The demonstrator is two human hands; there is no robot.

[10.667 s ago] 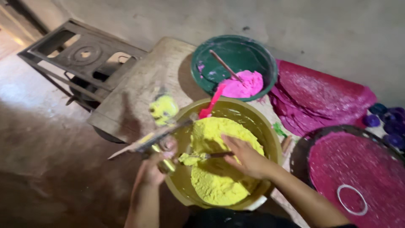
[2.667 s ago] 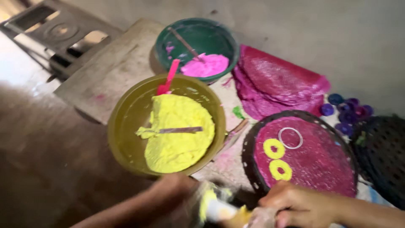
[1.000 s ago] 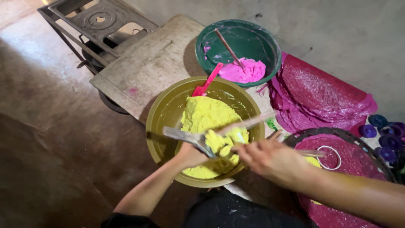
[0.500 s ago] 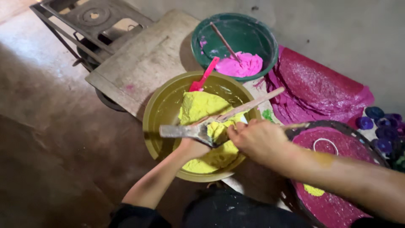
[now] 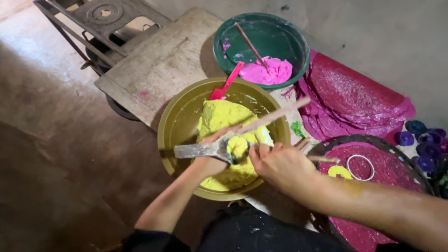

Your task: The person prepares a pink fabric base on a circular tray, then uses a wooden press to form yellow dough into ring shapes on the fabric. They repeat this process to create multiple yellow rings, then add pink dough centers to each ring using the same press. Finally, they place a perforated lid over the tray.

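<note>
A wide olive-yellow bowl (image 5: 173, 122) on the floor holds a mound of yellow paste (image 5: 219, 117). My left hand (image 5: 208, 164) reaches over the bowl's near rim and grips a flat metal spatula (image 5: 198, 150) loaded with yellow paste. My right hand (image 5: 280, 164) is beside it, fingers closed on a thin wooden stick (image 5: 273, 117) that slants up to the right over the bowl. A red scraper (image 5: 227, 83) leans on the bowl's far rim.
A green bowl (image 5: 266, 32) with pink paste (image 5: 267, 72) and a stick stands behind. Stacked pink discs (image 5: 354, 100) lie to the right. A round dark tray (image 5: 401, 173) carries a pink sheet, a yellow ring and a metal ring. Purple caps (image 5: 422, 140), a wooden board (image 5: 161, 65) and a metal frame (image 5: 105, 14).
Both hands have come from the tray back over the yellow bowl. The left now holds the loaded spatula level, and the right hand has closed in beside it with the stick.
</note>
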